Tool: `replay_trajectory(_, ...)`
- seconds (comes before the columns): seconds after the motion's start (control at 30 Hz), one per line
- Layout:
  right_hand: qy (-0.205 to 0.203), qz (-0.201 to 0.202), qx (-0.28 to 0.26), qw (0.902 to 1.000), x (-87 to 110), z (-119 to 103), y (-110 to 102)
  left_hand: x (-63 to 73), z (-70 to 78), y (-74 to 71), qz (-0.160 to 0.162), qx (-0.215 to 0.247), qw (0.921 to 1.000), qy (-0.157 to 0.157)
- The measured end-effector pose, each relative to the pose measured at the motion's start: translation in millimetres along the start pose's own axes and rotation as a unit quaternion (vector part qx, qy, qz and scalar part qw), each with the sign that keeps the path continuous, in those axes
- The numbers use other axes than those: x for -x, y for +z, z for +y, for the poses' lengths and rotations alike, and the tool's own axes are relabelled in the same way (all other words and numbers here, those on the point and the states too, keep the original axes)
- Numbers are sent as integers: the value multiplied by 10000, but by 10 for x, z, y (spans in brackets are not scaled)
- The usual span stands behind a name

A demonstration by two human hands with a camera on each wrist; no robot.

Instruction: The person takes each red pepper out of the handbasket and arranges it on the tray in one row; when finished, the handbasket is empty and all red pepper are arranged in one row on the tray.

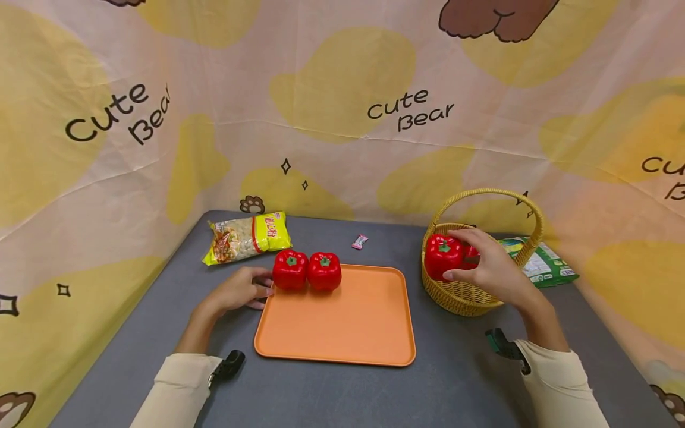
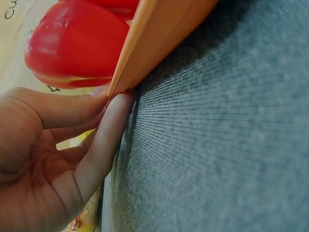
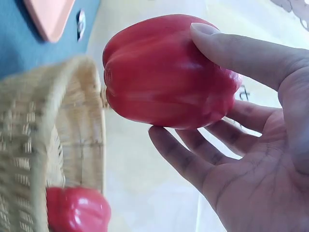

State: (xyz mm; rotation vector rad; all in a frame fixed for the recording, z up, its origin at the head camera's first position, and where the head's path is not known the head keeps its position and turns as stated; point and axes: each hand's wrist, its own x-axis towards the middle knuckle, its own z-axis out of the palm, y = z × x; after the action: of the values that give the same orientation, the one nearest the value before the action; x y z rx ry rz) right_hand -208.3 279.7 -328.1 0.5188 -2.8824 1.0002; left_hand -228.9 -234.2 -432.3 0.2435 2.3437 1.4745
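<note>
My right hand [image 1: 495, 270] grips a glossy red bell pepper [image 1: 443, 257] between thumb and fingers, over the woven yellow basket [image 1: 460, 306] on the right. In the right wrist view, a second red bell pepper [image 3: 79, 210] lies inside that basket. On the left, my left hand [image 1: 241, 289] pinches the rim of an orange tray [image 1: 353, 327] near its far left corner. Two more red bell peppers with green stems, a left one [image 1: 289, 270] and a right one [image 1: 324, 271], stand side by side on the tray close to that hand.
A yellow food packet [image 1: 248, 238] lies behind the tray at the left. Beyond the tray is a small pink wrapped candy [image 1: 360, 242]. A green packet [image 1: 551, 267] lies behind the basket, whose tall handle [image 1: 487, 191] arches upward. Printed cloth walls border the grey table [image 1: 332, 395].
</note>
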Motion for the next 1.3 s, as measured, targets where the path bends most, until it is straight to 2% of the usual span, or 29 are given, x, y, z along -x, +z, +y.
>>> replay_trajectory(0.1,-146,-8,-118,9998,-25,-45,89,-11,-13,6,15,26,10000,-53)
replay_trajectory(0.3,-188,-180,-549,9982,-79,-139,264,-28,-31,10,8,23,10000,-63)
replay_trajectory(0.5,-217,-312,-692,9969,-169,-239,440,-25,-26,10,4,11,9999,-117)
replay_trajectory(0.9,-497,-309,-970,9936,-327,-400,771,4,-6,0,33,-40,9999,-130)
replay_trajectory(1.3,-673,-455,-1281,9884,-488,-462,1029,12,3,2,-24,94,9999,-44)
